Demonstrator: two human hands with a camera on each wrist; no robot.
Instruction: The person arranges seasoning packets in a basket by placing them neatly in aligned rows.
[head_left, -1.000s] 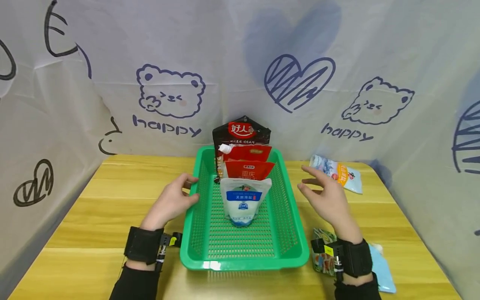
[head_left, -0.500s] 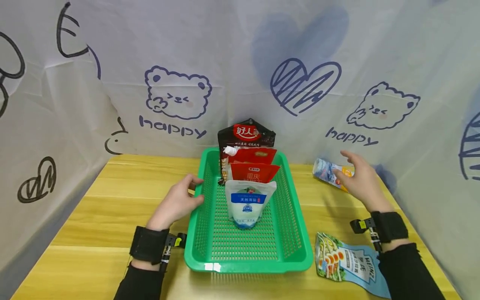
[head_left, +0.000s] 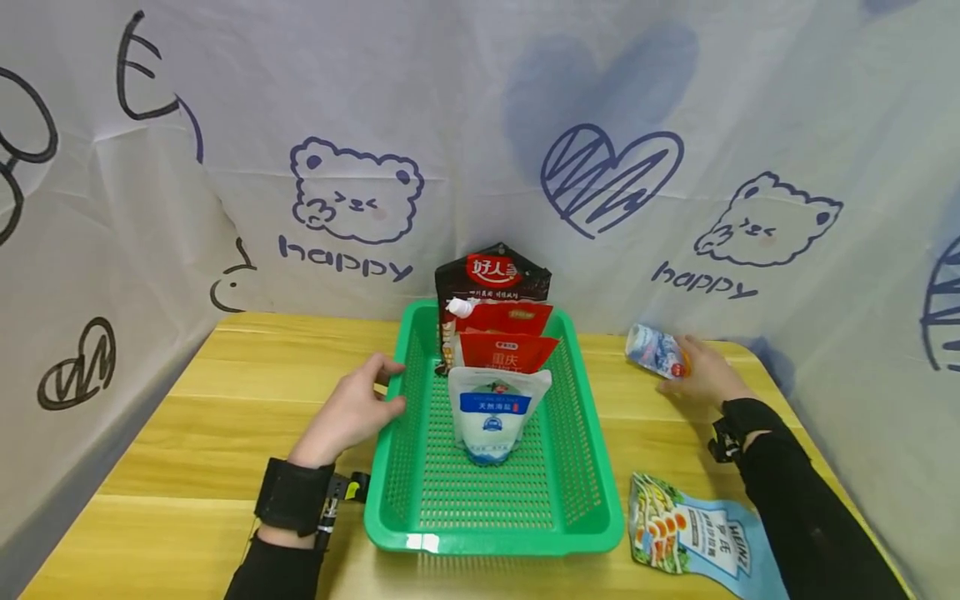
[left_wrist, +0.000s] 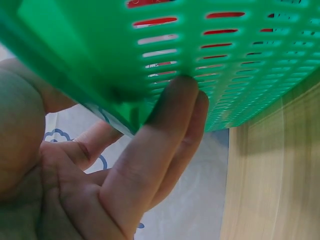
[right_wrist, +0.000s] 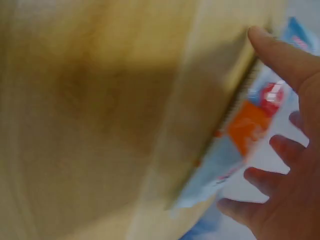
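Note:
At the left side of the green plastic basket, my left hand holds the rim. The left wrist view shows fingers bent against the outside of the slotted wall. My right hand is over a blue-and-white pouch with an orange patch at the table's back right, covering part of it. In the right wrist view the thumb and fingers are spread on either side of the pouch, without closing on it. Inside the basket a white salt pouch stands in front of red pouches.
Behind the red pouches a black packet stands at the basket's back. A light-blue Heinz spout pouch lies right of the basket, partly under my right sleeve. A white drawn-on cloth hangs behind the wooden table.
My right hand has moved right and then down from beside the basket to the pouch at the back right. The Heinz pouch has come into fuller view. My left hand stays at the rim.

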